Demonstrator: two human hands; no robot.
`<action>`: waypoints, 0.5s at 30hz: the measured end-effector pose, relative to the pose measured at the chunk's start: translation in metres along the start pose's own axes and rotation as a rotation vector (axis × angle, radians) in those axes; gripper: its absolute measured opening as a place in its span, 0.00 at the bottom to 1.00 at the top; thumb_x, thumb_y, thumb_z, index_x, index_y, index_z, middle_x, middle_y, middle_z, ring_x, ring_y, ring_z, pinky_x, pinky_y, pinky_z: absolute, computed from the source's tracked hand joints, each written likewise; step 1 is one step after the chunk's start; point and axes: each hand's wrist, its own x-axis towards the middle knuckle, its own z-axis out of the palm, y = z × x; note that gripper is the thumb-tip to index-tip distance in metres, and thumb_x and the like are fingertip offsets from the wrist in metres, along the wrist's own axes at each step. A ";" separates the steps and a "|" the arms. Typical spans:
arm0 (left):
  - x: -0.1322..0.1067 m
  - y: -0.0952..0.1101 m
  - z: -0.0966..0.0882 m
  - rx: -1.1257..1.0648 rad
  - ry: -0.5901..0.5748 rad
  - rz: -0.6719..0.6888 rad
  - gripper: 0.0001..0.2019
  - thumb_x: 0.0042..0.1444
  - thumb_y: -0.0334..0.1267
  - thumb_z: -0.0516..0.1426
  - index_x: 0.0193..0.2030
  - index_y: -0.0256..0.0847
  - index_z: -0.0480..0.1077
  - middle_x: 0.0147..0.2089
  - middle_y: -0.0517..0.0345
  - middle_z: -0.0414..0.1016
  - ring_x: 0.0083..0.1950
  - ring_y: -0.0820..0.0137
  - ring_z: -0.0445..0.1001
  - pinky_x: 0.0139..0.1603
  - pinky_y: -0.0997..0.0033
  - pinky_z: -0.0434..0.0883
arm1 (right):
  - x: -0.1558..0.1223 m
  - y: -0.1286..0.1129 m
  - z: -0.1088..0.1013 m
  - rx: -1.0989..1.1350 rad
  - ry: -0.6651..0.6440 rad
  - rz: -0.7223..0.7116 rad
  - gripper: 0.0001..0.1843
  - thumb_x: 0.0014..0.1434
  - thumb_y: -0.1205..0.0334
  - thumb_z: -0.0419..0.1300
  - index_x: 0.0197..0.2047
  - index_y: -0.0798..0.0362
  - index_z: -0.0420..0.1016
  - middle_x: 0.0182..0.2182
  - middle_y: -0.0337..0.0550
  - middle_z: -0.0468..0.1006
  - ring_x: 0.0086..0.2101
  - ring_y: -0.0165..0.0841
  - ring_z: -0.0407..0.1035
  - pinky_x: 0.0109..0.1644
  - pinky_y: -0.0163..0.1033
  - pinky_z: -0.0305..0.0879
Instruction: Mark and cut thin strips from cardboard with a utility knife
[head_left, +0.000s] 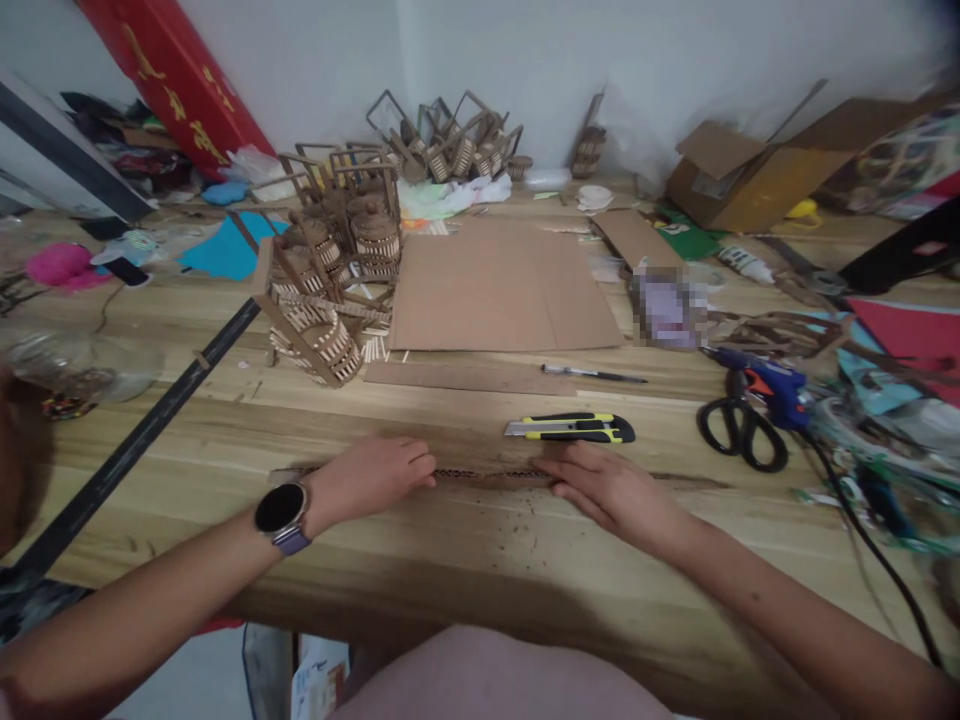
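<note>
A long, narrow cardboard strip [480, 475] stretches left to right across the wooden table near me, its corrugated edge showing. My left hand [379, 474], below a wrist with a round-faced watch, is closed on it left of the middle. Closed on the same strip farther right is my right hand [607, 488], thumb below and fingers above. Small brown crumbs [525, 530] lie just in front of the strip. Beyond my right hand rests a yellow-and-black utility knife [571, 428] with its blade out. Behind that are a pen [592, 375] and a flat cardboard strip [450, 377].
A large cardboard sheet [495, 285] lies mid-table. Left of it stand several small handled baskets [319, 350]. At right are black-handled scissors [742, 435] and a blue glue gun [776, 390] with its cord trailing forward. A cardboard box [720, 190] sits back right.
</note>
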 end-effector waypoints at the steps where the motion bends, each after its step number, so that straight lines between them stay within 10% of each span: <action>1: -0.001 0.000 0.000 0.003 0.005 0.005 0.11 0.71 0.38 0.54 0.36 0.39 0.70 0.35 0.56 0.74 0.36 0.64 0.75 0.31 0.68 0.62 | -0.005 0.005 -0.004 0.018 -0.025 0.008 0.20 0.73 0.57 0.48 0.57 0.52 0.76 0.44 0.51 0.82 0.43 0.38 0.76 0.45 0.42 0.75; 15: -0.002 0.001 0.002 0.019 0.046 0.053 0.12 0.71 0.36 0.54 0.34 0.39 0.70 0.32 0.58 0.72 0.34 0.66 0.73 0.31 0.69 0.61 | -0.052 0.045 -0.029 0.246 -0.043 0.182 0.21 0.71 0.49 0.51 0.50 0.51 0.81 0.43 0.53 0.82 0.44 0.40 0.76 0.48 0.46 0.73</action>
